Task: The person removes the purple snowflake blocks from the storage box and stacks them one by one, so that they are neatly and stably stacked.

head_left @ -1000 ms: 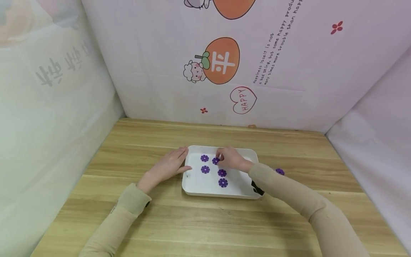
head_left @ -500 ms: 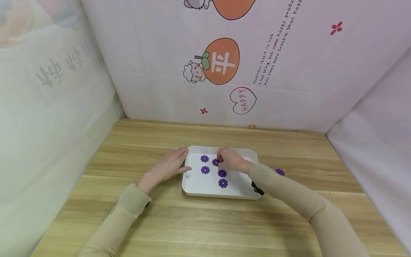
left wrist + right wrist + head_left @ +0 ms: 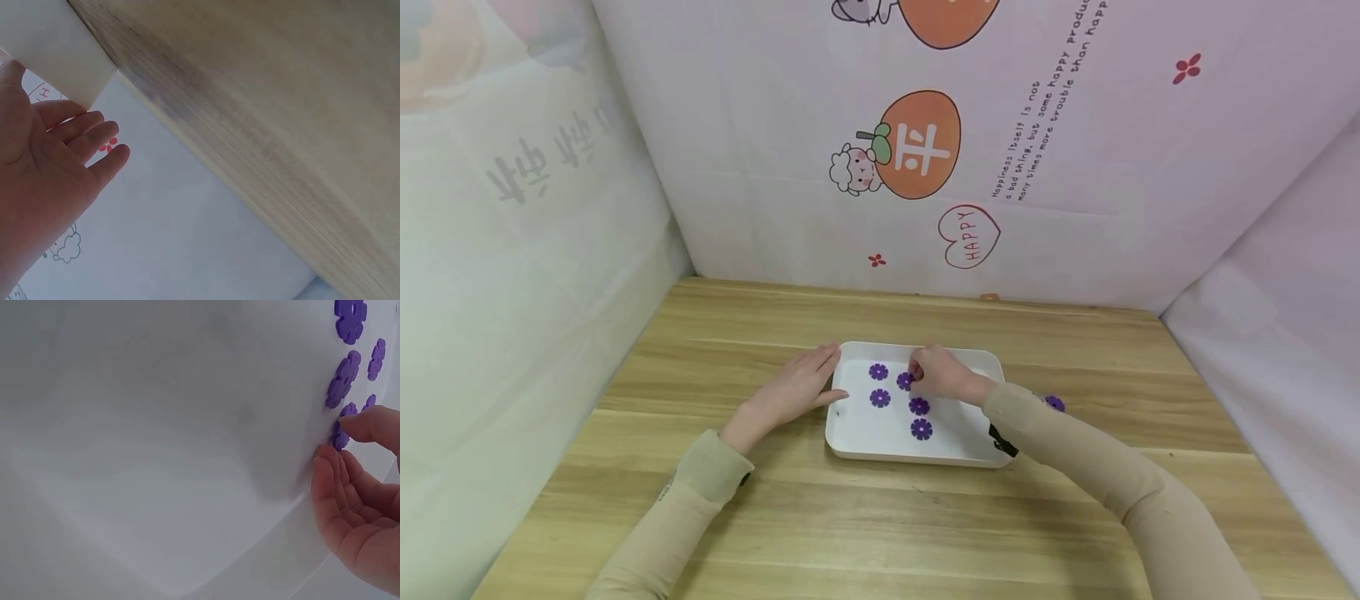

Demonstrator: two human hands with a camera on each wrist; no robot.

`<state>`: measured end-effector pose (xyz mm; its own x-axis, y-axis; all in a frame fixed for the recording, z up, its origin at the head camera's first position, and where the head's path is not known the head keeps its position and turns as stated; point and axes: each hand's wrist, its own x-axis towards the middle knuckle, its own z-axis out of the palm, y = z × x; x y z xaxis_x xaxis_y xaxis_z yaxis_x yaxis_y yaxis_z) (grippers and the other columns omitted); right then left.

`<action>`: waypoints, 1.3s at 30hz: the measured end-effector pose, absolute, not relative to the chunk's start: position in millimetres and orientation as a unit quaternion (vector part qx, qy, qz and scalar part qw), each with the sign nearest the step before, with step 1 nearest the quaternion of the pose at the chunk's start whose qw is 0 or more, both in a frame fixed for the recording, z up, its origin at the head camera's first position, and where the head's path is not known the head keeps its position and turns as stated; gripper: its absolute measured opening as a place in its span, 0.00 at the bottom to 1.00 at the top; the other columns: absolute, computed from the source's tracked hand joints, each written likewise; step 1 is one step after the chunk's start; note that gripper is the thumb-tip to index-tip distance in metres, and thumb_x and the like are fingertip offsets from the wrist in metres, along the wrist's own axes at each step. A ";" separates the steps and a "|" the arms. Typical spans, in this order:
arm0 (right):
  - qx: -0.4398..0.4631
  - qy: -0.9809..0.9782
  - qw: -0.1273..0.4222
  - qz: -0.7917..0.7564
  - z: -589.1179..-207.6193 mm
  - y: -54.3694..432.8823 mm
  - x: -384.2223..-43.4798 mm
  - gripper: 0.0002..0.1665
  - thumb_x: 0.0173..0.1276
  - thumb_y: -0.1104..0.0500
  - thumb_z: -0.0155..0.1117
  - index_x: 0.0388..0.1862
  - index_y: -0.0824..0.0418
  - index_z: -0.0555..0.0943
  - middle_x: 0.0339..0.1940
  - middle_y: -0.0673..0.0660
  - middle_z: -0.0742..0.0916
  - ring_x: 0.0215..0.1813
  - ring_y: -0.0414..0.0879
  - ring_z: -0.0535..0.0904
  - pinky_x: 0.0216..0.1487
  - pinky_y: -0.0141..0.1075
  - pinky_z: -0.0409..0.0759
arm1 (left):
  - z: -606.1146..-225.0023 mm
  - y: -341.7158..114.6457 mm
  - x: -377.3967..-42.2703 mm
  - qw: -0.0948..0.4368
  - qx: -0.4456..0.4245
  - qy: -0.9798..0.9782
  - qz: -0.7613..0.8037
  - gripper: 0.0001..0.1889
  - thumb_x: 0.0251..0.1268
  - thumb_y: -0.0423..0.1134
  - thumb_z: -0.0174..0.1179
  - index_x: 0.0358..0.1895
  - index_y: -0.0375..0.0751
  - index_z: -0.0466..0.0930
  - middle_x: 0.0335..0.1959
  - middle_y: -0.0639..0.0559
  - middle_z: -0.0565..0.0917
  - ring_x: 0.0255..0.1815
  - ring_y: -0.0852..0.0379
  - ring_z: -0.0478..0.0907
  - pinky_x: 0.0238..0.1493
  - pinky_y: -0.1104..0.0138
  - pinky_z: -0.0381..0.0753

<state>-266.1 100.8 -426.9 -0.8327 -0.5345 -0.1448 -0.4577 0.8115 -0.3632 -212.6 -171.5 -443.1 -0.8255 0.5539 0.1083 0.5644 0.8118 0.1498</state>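
A white tray (image 3: 872,446) holds several purple flower-shaped plastic discs with notched rims. My right hand (image 3: 942,373) is over the tray's far middle, with thumb and fingertips pinching the edge of one purple disc (image 3: 905,382) that lies on the tray floor. In the right wrist view, the thumb and a finger sit either side of that disc (image 3: 341,434), while the other fingers are curled below. Against the tray's left wall rests my left hand (image 3: 797,385), its fingers extended along the outside and its thumb over the rim.
Two discs stand in a left column, one a far disc (image 3: 878,372) and one a nearer disc (image 3: 880,398). Right of them lie another disc (image 3: 919,406) and a front disc (image 3: 922,429). One loose disc (image 3: 1055,403) is on the wooden table (image 3: 865,533), beside the right sleeve.
My right fingertips have drawn in slightly at the same disc. The left hand stays at the tray's left wall, and the other discs keep their places.
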 end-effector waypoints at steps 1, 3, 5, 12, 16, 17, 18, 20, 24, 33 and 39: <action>-0.266 0.943 0.120 -0.161 -426.9 101.6 -266.3 0.10 0.60 0.65 0.71 0.40 0.67 0.83 0.34 0.57 0.86 0.34 0.44 0.79 0.38 0.32 0.82 | -442.9 -171.4 -212.6 0.029 -0.294 -0.951 -0.088 0.41 0.74 0.58 0.51 0.74 0.26 0.59 0.75 0.32 0.63 0.76 0.37 0.63 0.76 0.47 0.66; -0.271 0.941 0.118 -0.163 -427.1 103.0 -266.9 0.10 0.60 0.65 0.71 0.39 0.67 0.83 0.33 0.57 0.86 0.34 0.43 0.78 0.37 0.32 0.82 | -442.2 -171.3 -212.2 0.026 -0.293 -0.951 -0.090 0.41 0.74 0.58 0.51 0.74 0.26 0.58 0.76 0.32 0.63 0.77 0.37 0.62 0.77 0.47 0.65; -0.272 0.941 0.117 -0.164 -427.2 104.4 -267.0 0.09 0.59 0.65 0.72 0.38 0.66 0.83 0.33 0.57 0.86 0.33 0.43 0.78 0.37 0.32 0.82 | -441.8 -171.3 -212.0 0.025 -0.293 -0.951 -0.091 0.41 0.74 0.58 0.51 0.74 0.26 0.58 0.76 0.32 0.63 0.77 0.37 0.62 0.77 0.47 0.65; -0.252 0.944 0.128 -0.167 -426.2 107.4 -265.5 0.09 0.60 0.63 0.72 0.39 0.64 0.83 0.34 0.56 0.86 0.35 0.43 0.78 0.40 0.33 0.83 | -441.2 -170.9 -211.4 0.020 -0.291 -0.952 -0.089 0.41 0.74 0.58 0.50 0.74 0.26 0.58 0.76 0.33 0.62 0.77 0.38 0.61 0.77 0.47 0.64; -0.253 0.944 0.125 -0.171 -423.6 110.3 -264.6 0.09 0.60 0.63 0.72 0.38 0.65 0.83 0.34 0.57 0.87 0.34 0.44 0.78 0.39 0.34 0.83 | -441.5 -170.6 -211.3 0.018 -0.289 -0.953 -0.086 0.41 0.74 0.59 0.50 0.74 0.26 0.57 0.76 0.33 0.62 0.77 0.38 0.61 0.77 0.47 0.64; -0.253 0.944 0.125 -0.173 -423.0 111.0 -264.5 0.09 0.60 0.63 0.72 0.38 0.65 0.83 0.34 0.57 0.87 0.34 0.44 0.78 0.39 0.34 0.83 | -441.7 -170.5 -211.4 0.018 -0.289 -0.953 -0.085 0.41 0.74 0.59 0.50 0.74 0.26 0.57 0.76 0.33 0.61 0.77 0.38 0.61 0.77 0.47 0.64; -0.253 0.943 0.124 -0.175 -422.5 111.9 -264.4 0.09 0.60 0.64 0.72 0.38 0.65 0.83 0.34 0.57 0.87 0.34 0.44 0.78 0.38 0.33 0.83 | -441.8 -170.5 -211.5 0.018 -0.289 -0.953 -0.085 0.41 0.74 0.59 0.50 0.74 0.26 0.57 0.76 0.33 0.61 0.77 0.38 0.61 0.77 0.47 0.64; -0.253 0.943 0.123 -0.179 -421.3 113.6 -264.4 0.09 0.60 0.64 0.73 0.38 0.66 0.84 0.34 0.57 0.87 0.35 0.44 0.79 0.39 0.33 0.83 | -441.7 -170.4 -211.6 0.018 -0.289 -0.953 -0.085 0.41 0.74 0.59 0.50 0.74 0.26 0.57 0.76 0.33 0.62 0.77 0.38 0.61 0.77 0.47 0.64; -0.248 0.943 0.121 -0.187 -418.5 118.2 -264.8 0.10 0.60 0.63 0.73 0.39 0.65 0.84 0.35 0.57 0.88 0.36 0.44 0.81 0.41 0.34 0.84 | -440.5 -170.1 -211.2 0.013 -0.287 -0.954 -0.090 0.41 0.74 0.59 0.51 0.74 0.26 0.57 0.77 0.33 0.61 0.77 0.37 0.61 0.77 0.47 0.64; -0.252 0.944 0.100 -0.187 -403.1 134.5 -264.2 0.10 0.59 0.65 0.72 0.40 0.66 0.84 0.36 0.59 0.88 0.39 0.46 0.83 0.43 0.36 0.87 | -439.0 -168.5 -210.0 0.008 -0.285 -0.954 -0.091 0.41 0.74 0.59 0.50 0.75 0.26 0.56 0.77 0.33 0.61 0.78 0.38 0.60 0.78 0.47 0.63; -0.251 0.944 0.096 -0.193 -397.8 145.6 -265.9 0.11 0.58 0.65 0.72 0.40 0.67 0.84 0.37 0.60 0.89 0.39 0.47 0.84 0.42 0.35 0.87 | -438.3 -168.5 -209.3 0.011 -0.288 -0.954 -0.087 0.41 0.74 0.58 0.51 0.74 0.25 0.57 0.76 0.32 0.61 0.78 0.37 0.60 0.78 0.46 0.62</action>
